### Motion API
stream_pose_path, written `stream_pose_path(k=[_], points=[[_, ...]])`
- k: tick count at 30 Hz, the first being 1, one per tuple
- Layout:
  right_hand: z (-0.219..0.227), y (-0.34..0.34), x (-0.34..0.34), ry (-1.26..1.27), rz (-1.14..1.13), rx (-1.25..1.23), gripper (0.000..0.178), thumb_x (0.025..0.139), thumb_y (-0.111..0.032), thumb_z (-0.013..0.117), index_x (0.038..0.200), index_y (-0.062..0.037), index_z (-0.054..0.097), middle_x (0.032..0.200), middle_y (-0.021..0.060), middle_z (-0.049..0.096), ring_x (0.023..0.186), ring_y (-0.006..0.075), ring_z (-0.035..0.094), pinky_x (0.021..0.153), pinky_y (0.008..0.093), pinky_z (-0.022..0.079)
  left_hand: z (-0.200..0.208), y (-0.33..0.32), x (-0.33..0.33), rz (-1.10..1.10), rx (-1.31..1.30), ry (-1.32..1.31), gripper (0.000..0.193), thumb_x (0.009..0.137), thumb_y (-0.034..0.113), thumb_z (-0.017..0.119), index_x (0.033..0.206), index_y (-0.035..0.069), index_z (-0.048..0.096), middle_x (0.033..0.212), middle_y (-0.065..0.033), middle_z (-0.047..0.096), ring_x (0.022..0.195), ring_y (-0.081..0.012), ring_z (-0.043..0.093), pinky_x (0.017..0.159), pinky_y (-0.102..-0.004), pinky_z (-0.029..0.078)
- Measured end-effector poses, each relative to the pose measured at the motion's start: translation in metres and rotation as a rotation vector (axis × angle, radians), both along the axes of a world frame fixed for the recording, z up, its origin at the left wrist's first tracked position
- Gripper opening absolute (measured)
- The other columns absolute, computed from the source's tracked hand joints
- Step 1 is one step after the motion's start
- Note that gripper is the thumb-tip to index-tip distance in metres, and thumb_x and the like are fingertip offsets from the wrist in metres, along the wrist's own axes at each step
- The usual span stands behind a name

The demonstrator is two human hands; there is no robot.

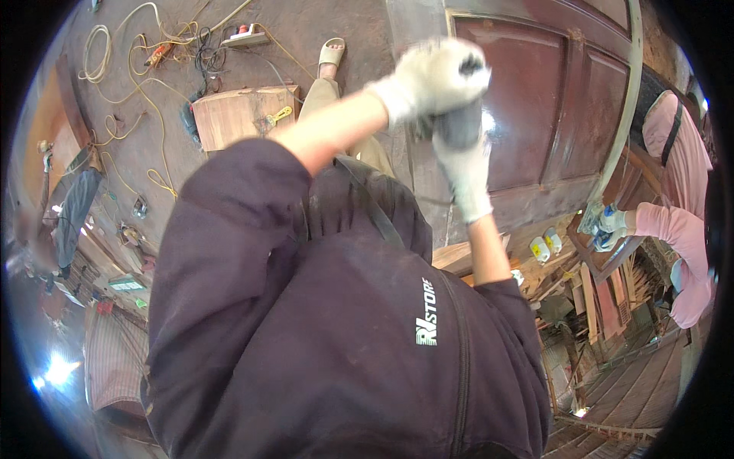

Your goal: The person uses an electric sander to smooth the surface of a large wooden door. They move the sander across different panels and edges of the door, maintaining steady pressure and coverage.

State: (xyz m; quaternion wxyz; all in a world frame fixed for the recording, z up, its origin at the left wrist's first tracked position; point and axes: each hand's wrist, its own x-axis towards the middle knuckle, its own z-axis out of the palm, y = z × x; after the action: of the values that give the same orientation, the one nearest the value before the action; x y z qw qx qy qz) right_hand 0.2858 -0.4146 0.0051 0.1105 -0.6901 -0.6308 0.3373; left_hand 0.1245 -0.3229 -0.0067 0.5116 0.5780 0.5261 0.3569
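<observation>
Both my hands wear pale work gloves and meet in front of a dark reddish-brown panelled wooden door [527, 115]. My left hand [440, 76] is rounded into a closed shape, smeared by motion, with a dark spot at its far side. What it grips, if anything, I cannot make out. Just below and touching it, my right hand [464, 164] points away from me, its fingers hidden. A dark grey patch [459, 126] lies between the two gloves; whether it is glove coating or a held thing, I cannot tell.
At left, a wooden board [229, 118] carries a yellow scraper [280, 115]. Yellow cables [157, 115] and a power strip [246, 37] lie on the floor. White bottles [547, 245] stand near wood offcuts [600, 298]. A pink-clothed person [673, 222] works at right; another person [76, 210] is at left.
</observation>
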Motion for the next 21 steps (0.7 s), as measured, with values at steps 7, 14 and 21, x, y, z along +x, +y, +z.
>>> stream_pose_path(k=[7, 14, 21], points=[[0.019, 0.177, -0.077, 0.134, -0.082, -0.076, 0.055, 0.071, -0.012, 0.076, 0.124, -0.0009, 0.063, 0.103, 0.0192, 0.074, 0.083, 0.0256, 0.074, 0.065, 0.0385, 0.059, -0.011, 0.172, -0.062, 0.183, 0.119, 0.135, 0.034, 0.090, 0.033, 0.058, 0.095, 0.005, 0.075, 0.095, -0.0195, 0.074, 0.095, -0.0374, 0.071, 0.083, -0.0425, 0.056], [0.015, 0.128, -0.058, 0.126, -0.161, -0.185, 0.065, 0.075, -0.020, 0.079, 0.134, -0.0030, 0.057, 0.115, 0.0220, 0.072, 0.103, 0.0304, 0.072, 0.089, 0.0424, 0.057, -0.012, 0.167, -0.030, -0.441, 0.468, 0.788, 0.028, 0.087, 0.031, 0.053, 0.094, 0.017, 0.076, 0.104, -0.0179, 0.073, 0.099, -0.0351, 0.071, 0.088, -0.0468, 0.055], [-0.021, -0.078, 0.078, 0.065, -0.434, -0.143, 0.074, 0.074, -0.020, 0.085, 0.136, 0.0047, 0.053, 0.117, 0.0259, 0.070, 0.107, 0.0317, 0.070, 0.096, 0.0415, 0.054, 0.018, -0.013, 0.100, -0.412, -0.066, 0.347, 0.045, 0.085, 0.048, 0.062, 0.105, 0.011, 0.077, 0.105, -0.0146, 0.075, 0.100, -0.0305, 0.072, 0.088, -0.0413, 0.057]])
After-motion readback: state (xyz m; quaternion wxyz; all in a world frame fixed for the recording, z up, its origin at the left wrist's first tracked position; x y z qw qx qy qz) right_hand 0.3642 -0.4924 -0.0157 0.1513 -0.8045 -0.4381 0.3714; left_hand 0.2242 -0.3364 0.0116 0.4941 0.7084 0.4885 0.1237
